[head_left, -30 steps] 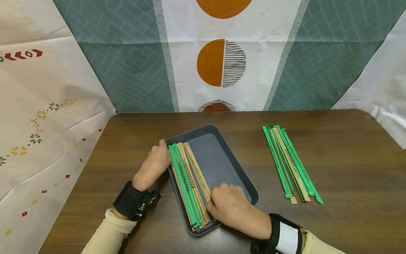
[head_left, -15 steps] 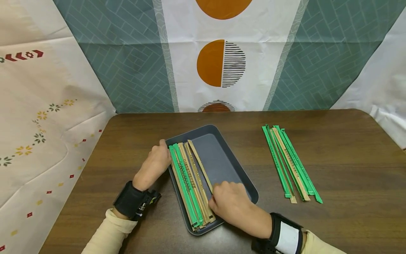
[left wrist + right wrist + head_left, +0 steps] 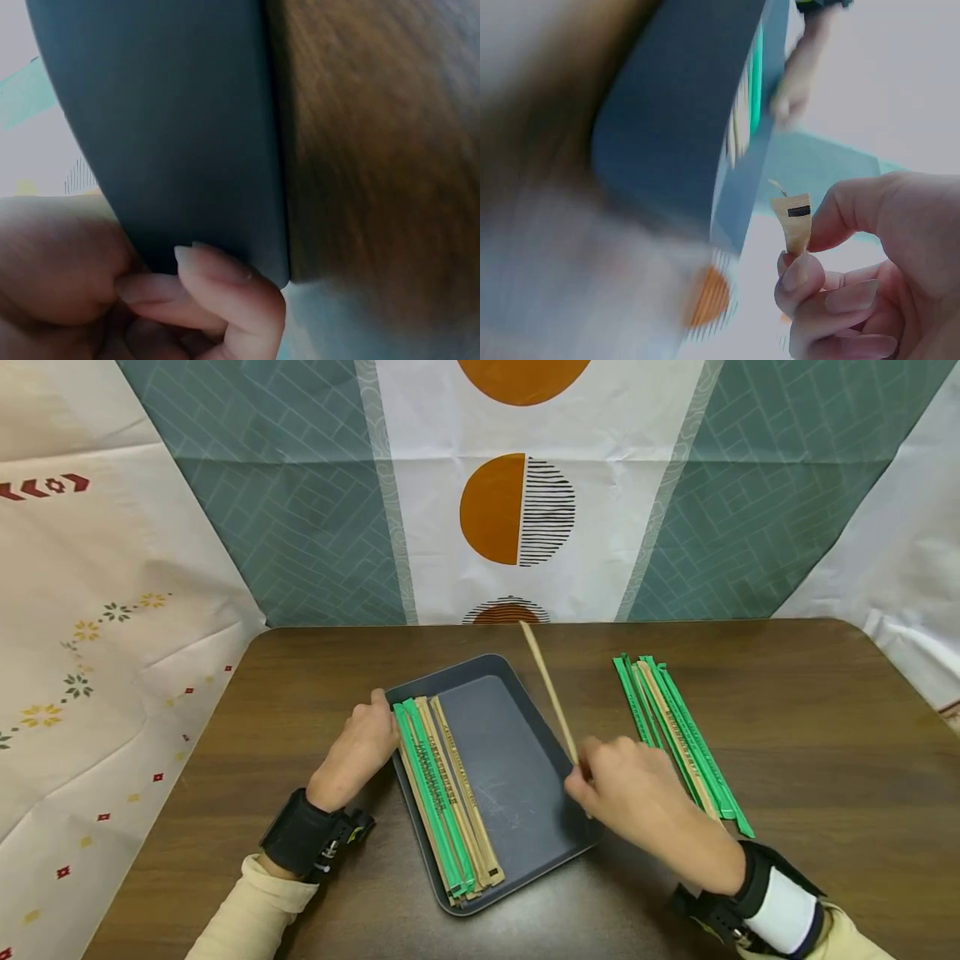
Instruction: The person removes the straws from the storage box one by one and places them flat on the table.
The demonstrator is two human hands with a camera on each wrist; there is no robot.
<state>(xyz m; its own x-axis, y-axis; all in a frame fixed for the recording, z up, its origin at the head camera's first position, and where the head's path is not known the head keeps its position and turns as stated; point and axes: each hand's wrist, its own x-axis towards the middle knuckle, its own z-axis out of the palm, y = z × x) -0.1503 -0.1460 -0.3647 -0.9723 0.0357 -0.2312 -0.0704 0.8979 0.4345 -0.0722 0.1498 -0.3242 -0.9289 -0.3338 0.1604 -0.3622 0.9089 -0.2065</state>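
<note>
My right hand (image 3: 637, 793) pinches one end of a slim tan paper-wrapped straw (image 3: 551, 689) between thumb and fingers. The straw points up and away, past the right side of the grey tray (image 3: 517, 777). Its flattened end with a black mark (image 3: 795, 217) shows in the right wrist view. At the tray's far left corner, my left hand (image 3: 356, 752) grips the edge; the left wrist view shows curled fingers (image 3: 232, 292) against the tray's outer wall. Along the tray's left side lie several wrapped straws, green (image 3: 431, 785) and tan (image 3: 461, 777), side by side.
A loose bunch of green and tan wrapped straws (image 3: 697, 752) lies on the brown wooden table (image 3: 825, 735) to the right, partly behind my right hand. A patterned cloth (image 3: 300, 493) hangs behind the table's far edge.
The right hand has drawn one tan straw away from the row and lifted it up and right, out over the tray's right side. The left hand keeps its grip on the tray.
</note>
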